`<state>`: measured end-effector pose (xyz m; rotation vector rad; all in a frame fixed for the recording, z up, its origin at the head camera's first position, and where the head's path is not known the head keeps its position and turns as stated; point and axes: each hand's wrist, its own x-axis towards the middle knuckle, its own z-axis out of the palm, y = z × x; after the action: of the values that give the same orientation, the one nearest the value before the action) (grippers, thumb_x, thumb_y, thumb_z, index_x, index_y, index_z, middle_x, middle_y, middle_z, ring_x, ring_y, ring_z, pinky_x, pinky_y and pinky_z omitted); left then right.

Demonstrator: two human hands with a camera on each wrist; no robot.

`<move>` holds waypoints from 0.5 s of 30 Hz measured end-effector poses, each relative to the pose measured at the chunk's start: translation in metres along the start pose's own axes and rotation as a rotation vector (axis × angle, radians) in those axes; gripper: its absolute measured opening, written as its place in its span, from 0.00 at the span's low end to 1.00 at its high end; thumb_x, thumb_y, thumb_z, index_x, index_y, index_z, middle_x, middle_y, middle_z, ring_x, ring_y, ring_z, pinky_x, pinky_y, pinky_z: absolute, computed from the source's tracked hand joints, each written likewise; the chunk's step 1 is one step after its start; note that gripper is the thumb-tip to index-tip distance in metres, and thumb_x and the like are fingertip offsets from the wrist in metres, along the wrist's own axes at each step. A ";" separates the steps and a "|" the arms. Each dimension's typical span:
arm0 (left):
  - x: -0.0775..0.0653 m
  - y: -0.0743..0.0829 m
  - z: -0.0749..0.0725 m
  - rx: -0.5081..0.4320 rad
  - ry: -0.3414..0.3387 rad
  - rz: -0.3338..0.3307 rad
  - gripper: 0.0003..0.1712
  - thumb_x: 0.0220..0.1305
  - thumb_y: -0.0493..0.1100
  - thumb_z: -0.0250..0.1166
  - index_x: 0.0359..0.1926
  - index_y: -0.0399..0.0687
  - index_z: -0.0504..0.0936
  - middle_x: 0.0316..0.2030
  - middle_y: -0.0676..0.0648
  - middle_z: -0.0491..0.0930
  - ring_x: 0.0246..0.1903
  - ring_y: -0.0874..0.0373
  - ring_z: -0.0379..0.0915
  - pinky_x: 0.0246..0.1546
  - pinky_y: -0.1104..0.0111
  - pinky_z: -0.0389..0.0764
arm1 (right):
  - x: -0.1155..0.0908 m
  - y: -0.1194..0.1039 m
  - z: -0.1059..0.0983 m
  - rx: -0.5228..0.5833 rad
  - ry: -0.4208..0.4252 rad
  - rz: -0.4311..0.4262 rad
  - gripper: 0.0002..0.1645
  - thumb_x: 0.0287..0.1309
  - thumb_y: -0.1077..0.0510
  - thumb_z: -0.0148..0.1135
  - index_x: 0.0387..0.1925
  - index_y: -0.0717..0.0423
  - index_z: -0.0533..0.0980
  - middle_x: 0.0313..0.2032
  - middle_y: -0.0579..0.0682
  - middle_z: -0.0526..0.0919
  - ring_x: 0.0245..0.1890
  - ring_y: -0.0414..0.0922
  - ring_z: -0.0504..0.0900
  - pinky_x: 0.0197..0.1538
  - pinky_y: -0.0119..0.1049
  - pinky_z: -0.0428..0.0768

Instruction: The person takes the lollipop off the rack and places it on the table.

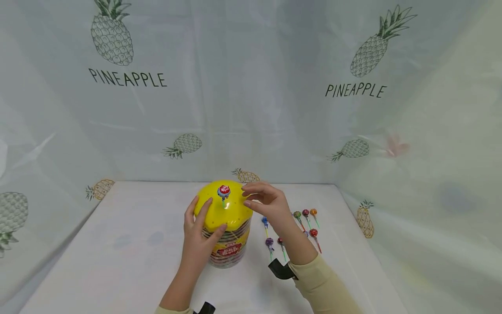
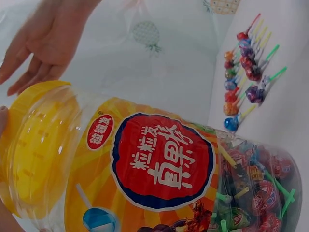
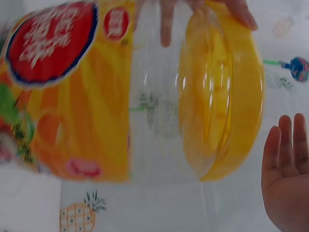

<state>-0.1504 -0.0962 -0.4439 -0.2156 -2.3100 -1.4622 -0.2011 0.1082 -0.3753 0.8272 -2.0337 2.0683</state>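
A clear candy jar [image 1: 229, 249] with a domed yellow lid [image 1: 235, 213] stands upright on the table. Out of the lid's top a lollipop [image 1: 224, 192] sticks up on its green stick. My left hand [image 1: 198, 233] holds the jar at the lid's left side, thumb in front and a finger on the dome. Beside the lid's right edge is my right hand [image 1: 270, 207], fingers lightly bent; the right wrist view shows its palm bare and apart from the lid. Wrapped lollipops [image 2: 260, 193] fill the jar's bottom in the left wrist view.
Several loose lollipops [image 1: 313, 233] lie in rows on the white table [image 1: 129, 235] right of the jar, partly hidden by my right forearm. A pineapple-print curtain [image 1: 251, 109] hangs behind the table and along its sides.
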 end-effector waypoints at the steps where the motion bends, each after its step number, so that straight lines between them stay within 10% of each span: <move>1: 0.000 0.000 0.000 0.001 0.001 0.001 0.40 0.61 0.51 0.69 0.72 0.58 0.63 0.74 0.47 0.40 0.70 0.39 0.43 0.59 0.33 0.60 | 0.001 -0.001 0.004 0.012 -0.007 -0.009 0.14 0.55 0.70 0.67 0.45 0.68 0.80 0.49 0.55 0.79 0.49 0.55 0.79 0.57 0.43 0.78; 15: 0.000 0.001 0.000 0.001 0.013 0.009 0.40 0.60 0.50 0.70 0.71 0.58 0.64 0.74 0.47 0.41 0.70 0.38 0.42 0.59 0.35 0.62 | 0.016 -0.003 0.035 0.052 -0.072 -0.001 0.19 0.57 0.70 0.66 0.51 0.64 0.79 0.52 0.53 0.80 0.51 0.52 0.80 0.55 0.42 0.79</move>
<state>-0.1499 -0.0956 -0.4433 -0.2154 -2.2968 -1.4537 -0.2032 0.0710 -0.3672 0.9243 -2.0221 2.1286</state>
